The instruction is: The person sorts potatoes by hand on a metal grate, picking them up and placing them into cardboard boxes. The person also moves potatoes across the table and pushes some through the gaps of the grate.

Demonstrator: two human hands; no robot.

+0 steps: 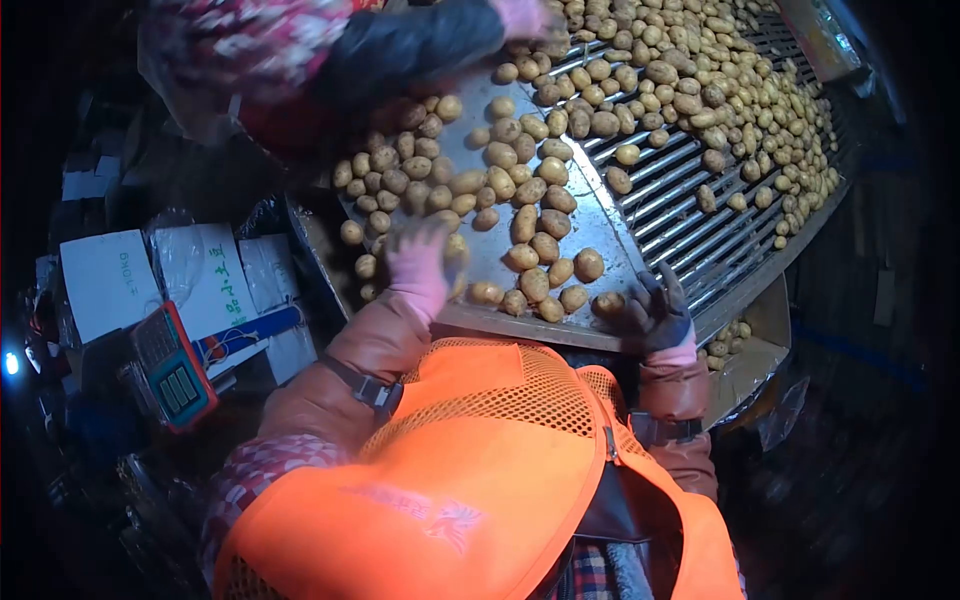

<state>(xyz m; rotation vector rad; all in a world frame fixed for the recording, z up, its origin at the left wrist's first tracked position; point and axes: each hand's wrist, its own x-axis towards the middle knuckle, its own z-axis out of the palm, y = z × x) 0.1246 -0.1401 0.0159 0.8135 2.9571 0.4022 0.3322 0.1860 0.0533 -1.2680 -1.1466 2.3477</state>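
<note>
Handling potatoes (527, 222): likely light, firm, apt to roll; best cupped around the middle.
Metal tray (607, 238): potatoes spread across it, more heaped far right on the slatted rack (688, 243).
Left hand (421, 262): pink-gloved, blurred, over potatoes at near left; grip cannot be told.
Right hand (662, 314): dark-gloved, fingers bent, beside the near-right potato (607, 304); hold unclear.

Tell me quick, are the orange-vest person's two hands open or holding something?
Left hand: blurred among the potatoes; can't tell if it's open or closed.
Right hand: right by an edge potato; can't tell if it's gripping it.
</note>
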